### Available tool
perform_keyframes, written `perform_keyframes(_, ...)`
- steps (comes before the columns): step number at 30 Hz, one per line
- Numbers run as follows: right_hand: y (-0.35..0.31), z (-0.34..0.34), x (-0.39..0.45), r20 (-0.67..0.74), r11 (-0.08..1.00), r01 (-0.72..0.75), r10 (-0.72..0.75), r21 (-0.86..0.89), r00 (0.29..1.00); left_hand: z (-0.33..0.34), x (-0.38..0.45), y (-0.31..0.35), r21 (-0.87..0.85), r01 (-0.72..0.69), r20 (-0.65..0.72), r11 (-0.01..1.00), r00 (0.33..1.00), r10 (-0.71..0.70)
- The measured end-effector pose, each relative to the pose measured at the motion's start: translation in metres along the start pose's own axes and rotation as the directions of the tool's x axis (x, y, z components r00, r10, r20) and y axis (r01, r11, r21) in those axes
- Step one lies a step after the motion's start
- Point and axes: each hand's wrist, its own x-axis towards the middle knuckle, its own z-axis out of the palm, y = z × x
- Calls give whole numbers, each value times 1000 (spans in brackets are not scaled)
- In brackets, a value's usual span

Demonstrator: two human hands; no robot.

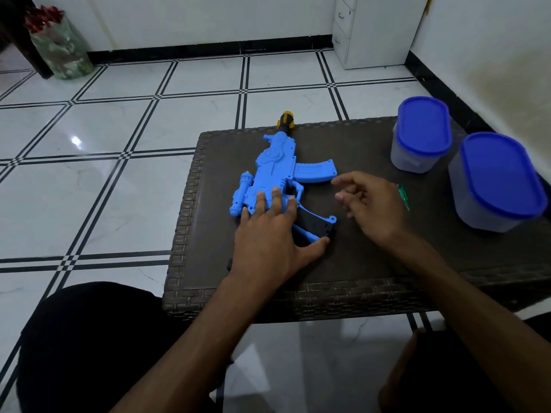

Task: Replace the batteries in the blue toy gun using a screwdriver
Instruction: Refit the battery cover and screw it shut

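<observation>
Blue toy gun (277,174) lies flat on the dark woven table (343,263), toward that table's left side, its yellow-and-black muzzle poking just over the far edge and its stock pointing back at the seated person. Its scope sits close to the table's left rim, and the magazine juts out to the right.

Left hand (268,236) is pressed palm-down on the rear of the gun, fingers straight and slightly spread across the blue body, thumb stretched out to the right along the dark stock. It pins the toy rather than curling round it.

Right hand (369,204) hovers just right of the gun, near the magazine's tip, palm turned inward, fingers loosely bent and apart, holding nothing. A slim green tool (404,196), likely the screwdriver, lies on the table just beyond that hand, partly hidden by it; I cannot tell whether the hand touches it.

Two clear tubs with blue lids stand further right of the gun: the far tub (422,135) near the table's back edge, the near tub (501,183) at the right edge. Between the gun's stock and the table's near rim the surface is bare woven top. Tiled floor (104,144) spreads wide to the left of the table.
</observation>
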Motion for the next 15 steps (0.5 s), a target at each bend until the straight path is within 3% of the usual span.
perform_keyframes(8, -3, -5, -34, 89, 950, 41, -72, 310, 993, -3, 2, 4, 5, 15, 38, 1000, 999, -16)
perform_keyframes(15, 2, -2, -41, 27, 945, 133, -147, 298, 989, -5, 4, 3, -20, 27, 51, 999, 998, -26)
